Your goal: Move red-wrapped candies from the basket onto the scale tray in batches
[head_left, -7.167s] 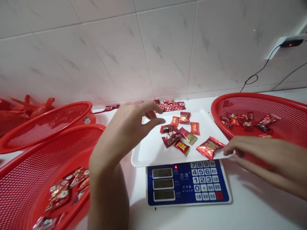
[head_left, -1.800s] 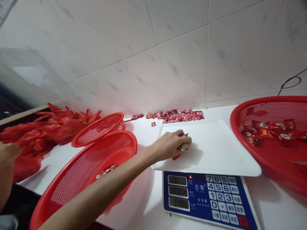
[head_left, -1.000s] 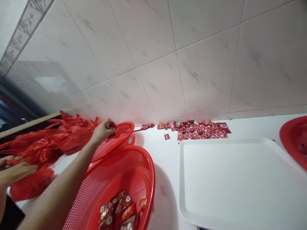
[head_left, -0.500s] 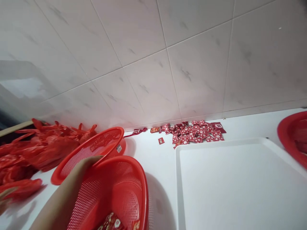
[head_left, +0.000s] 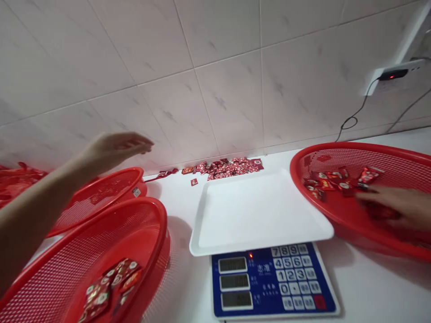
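Note:
My left hand [head_left: 128, 144] is raised over the red baskets on the left, fingers loosely bent and nothing visible in them. Below it is a red mesh basket [head_left: 162, 224] with a few shiny red packets [head_left: 101, 291] at the bottom. Inside the big red basket on the right [head_left: 296, 172], my right hand [head_left: 400, 204] is blurred by motion. Its fingers and thumb curve around small red packets [head_left: 380, 211]; how many cannot be made out. More small wrapped packets [head_left: 328, 181] lie beside it in that basket.
Between the baskets stands a blue digital scale [head_left: 266, 287] under a bare white tray [head_left: 256, 211]. Red dotted packets [head_left: 232, 168] are heaped by the tiled wall. Another red basket [head_left: 134, 172] and red bags [head_left: 20, 179] are at far left; a plugged-in cable [head_left: 362, 105] hangs at right.
The view has swung right and back, showing the scale and the right basket. My left hand has left the rim of the left basket and risen. My right hand has come into view.

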Tool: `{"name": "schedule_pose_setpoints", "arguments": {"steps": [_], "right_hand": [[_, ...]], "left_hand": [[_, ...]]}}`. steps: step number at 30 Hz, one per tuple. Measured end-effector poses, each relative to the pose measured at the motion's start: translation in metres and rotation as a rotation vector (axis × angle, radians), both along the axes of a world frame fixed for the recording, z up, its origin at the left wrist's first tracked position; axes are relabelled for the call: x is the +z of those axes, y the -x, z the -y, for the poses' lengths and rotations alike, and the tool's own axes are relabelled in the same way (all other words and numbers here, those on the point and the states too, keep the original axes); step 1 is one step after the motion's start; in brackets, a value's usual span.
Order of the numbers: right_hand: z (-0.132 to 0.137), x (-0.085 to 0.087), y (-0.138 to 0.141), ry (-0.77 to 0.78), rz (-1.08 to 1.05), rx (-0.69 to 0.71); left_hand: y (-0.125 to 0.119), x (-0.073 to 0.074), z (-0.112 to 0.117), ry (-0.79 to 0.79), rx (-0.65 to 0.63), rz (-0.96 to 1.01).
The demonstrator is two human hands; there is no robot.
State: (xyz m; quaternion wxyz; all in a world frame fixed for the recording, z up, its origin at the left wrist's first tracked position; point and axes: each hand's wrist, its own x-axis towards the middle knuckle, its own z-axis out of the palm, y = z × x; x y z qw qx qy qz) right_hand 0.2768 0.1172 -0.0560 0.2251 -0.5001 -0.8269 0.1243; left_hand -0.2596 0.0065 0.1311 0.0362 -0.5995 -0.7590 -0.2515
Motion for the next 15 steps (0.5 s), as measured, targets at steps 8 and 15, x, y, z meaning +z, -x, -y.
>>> {"name": "schedule_pose_setpoints", "arguments": {"steps": [8,15], "right_hand": [[0.035,0.094,0.099,-0.198,-0.222,0.233],[0.045,0.057,0.184,0.349,-0.473,0.551]], "left_hand": [[-0.164,0.034,-0.024,0.118,-0.481,-0.375],[-0.192,-0.001,0.014,0.043,-0.588,-0.305]]}}
